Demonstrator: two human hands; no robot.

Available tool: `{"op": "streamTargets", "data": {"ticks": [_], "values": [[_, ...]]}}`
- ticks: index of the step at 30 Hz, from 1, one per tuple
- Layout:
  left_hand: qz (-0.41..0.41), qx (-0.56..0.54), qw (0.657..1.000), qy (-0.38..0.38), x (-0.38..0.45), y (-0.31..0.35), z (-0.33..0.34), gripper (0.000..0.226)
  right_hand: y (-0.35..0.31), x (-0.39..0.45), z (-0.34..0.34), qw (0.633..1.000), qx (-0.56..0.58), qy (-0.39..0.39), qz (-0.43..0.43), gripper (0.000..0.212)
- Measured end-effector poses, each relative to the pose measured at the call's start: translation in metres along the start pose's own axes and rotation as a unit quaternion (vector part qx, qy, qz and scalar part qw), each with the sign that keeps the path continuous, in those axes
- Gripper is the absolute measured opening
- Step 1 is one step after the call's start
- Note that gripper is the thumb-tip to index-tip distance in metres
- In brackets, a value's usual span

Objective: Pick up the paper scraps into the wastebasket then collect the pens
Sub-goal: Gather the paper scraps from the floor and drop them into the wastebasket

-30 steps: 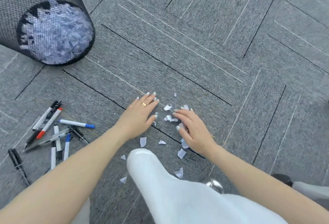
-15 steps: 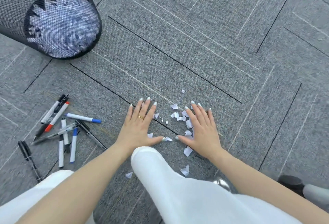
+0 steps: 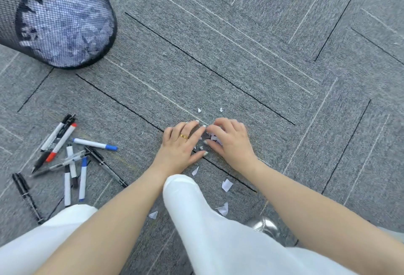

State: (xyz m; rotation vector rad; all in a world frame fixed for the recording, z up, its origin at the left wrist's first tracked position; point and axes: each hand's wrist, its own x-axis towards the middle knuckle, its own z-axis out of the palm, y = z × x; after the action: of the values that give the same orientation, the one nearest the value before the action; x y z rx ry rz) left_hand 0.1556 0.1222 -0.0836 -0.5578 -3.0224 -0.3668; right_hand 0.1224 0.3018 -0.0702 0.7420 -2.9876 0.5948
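Both hands rest on the grey carpet, fingertips touching, cupped around a small heap of white paper scraps (image 3: 213,137). My left hand (image 3: 181,143), wearing a gold ring, lies flat with fingers together against the heap. The fingers and thumb of my right hand (image 3: 229,141) curl over the scraps. Loose scraps lie beyond the fingertips (image 3: 199,110) and nearer me (image 3: 227,185). A black mesh wastebasket (image 3: 109,34) holding white paper stands at the top left. Several pens and markers (image 3: 72,159) lie scattered at the left.
My knees in white trousers (image 3: 188,198) fill the bottom of the view, one just behind the hands. A shiny shoe tip (image 3: 264,225) shows beside the right forearm. Grey carpet tiles stretch to the right and ahead.
Both hands went from spread flat and apart to drawn together, sweeping the scattered scraps into one heap between them. The right fingers have curled in.
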Motion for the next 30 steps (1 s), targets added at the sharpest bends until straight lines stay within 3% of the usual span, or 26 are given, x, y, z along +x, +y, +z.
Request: {"op": "streamTargets", "data": {"ticks": [2, 6, 8, 10, 13, 17, 22, 24, 26, 28, 30], "values": [[0.008, 0.006, 1.0, 0.016, 0.003, 0.001, 0.002, 0.055, 0.004, 0.013, -0.004, 0.999, 0.023, -0.013, -0.024, 0.021], [0.029, -0.007, 0.999, 0.04, 0.015, -0.002, 0.002, 0.041, 0.011, 0.028, -0.018, 0.997, 0.043, -0.05, -0.042, 0.03], [0.04, -0.025, 0.998, 0.039, 0.017, -0.003, 0.002, 0.035, 0.011, 0.025, -0.026, 0.995, 0.076, -0.055, 0.026, 0.034], [0.039, -0.03, 0.998, 0.027, 0.019, -0.004, -0.001, 0.028, 0.008, 0.02, -0.036, 0.974, 0.155, -0.052, 0.159, 0.032], [0.064, -0.025, 0.998, -0.004, 0.021, -0.004, -0.01, 0.021, -0.002, 0.016, -0.048, 0.887, 0.295, 0.019, 0.354, 0.028], [0.138, -0.022, 0.988, -0.06, 0.031, -0.01, -0.018, 0.015, -0.016, 0.021, -0.054, 0.76, 0.385, 0.108, 0.512, 0.033], [0.189, -0.007, 0.965, -0.182, 0.044, -0.013, -0.03, 0.012, -0.028, 0.039, -0.07, 0.499, 0.565, 0.133, 0.643, 0.02], [0.115, -0.024, 0.972, -0.203, 0.043, -0.007, -0.036, 0.014, -0.03, 0.045, -0.077, 0.427, 0.611, 0.12, 0.656, 0.021], [-0.045, -0.104, 0.977, -0.18, 0.044, -0.005, -0.047, 0.019, -0.033, 0.053, -0.081, 0.376, 0.656, 0.101, 0.647, 0.022], [-0.217, -0.26, 0.927, -0.164, 0.053, -0.008, -0.067, 0.024, -0.037, 0.067, -0.085, 0.343, 0.693, 0.084, 0.629, 0.026], [-0.29, -0.368, 0.872, -0.14, 0.07, -0.011, -0.096, 0.024, -0.044, 0.087, -0.092, 0.327, 0.729, 0.069, 0.597, 0.031]]}}
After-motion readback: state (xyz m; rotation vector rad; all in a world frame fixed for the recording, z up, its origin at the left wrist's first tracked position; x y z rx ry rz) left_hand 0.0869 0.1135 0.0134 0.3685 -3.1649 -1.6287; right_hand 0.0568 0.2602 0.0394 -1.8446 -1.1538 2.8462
